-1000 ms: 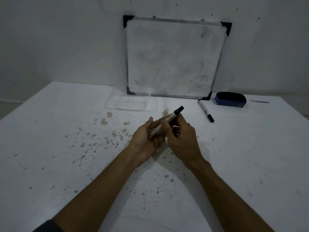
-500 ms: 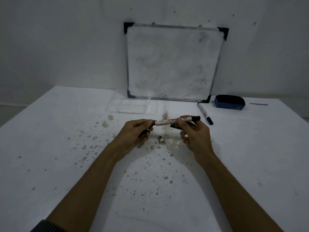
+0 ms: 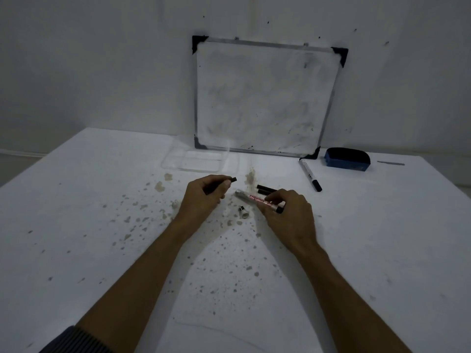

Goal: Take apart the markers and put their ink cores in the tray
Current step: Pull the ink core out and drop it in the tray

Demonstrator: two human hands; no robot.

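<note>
My left hand (image 3: pixel 204 196) is shut on a dark ink core (image 3: pixel 232 179), whose end sticks out past my fingers. My right hand (image 3: pixel 289 212) grips the emptied marker barrel (image 3: pixel 251 198), silver with red print, tilted low over the table. The two hands are a little apart. A small end piece (image 3: pixel 243 211) lies on the table between them. Two short black parts (image 3: pixel 265 189) lie just behind my right hand. The clear plastic tray (image 3: pixel 201 161) sits beyond my left hand. A second whole marker (image 3: pixel 309 177) lies to the right.
A whiteboard (image 3: pixel 265 98) leans on the wall at the table's back edge, right behind the tray. A blue eraser (image 3: pixel 348 159) sits at the back right. The white table (image 3: pixel 102 225) is speckled with stains.
My hands have drawn apart. The dark core has come out of the barrel and is in my left hand, and the barrel stays in my right hand, now tilted down.
</note>
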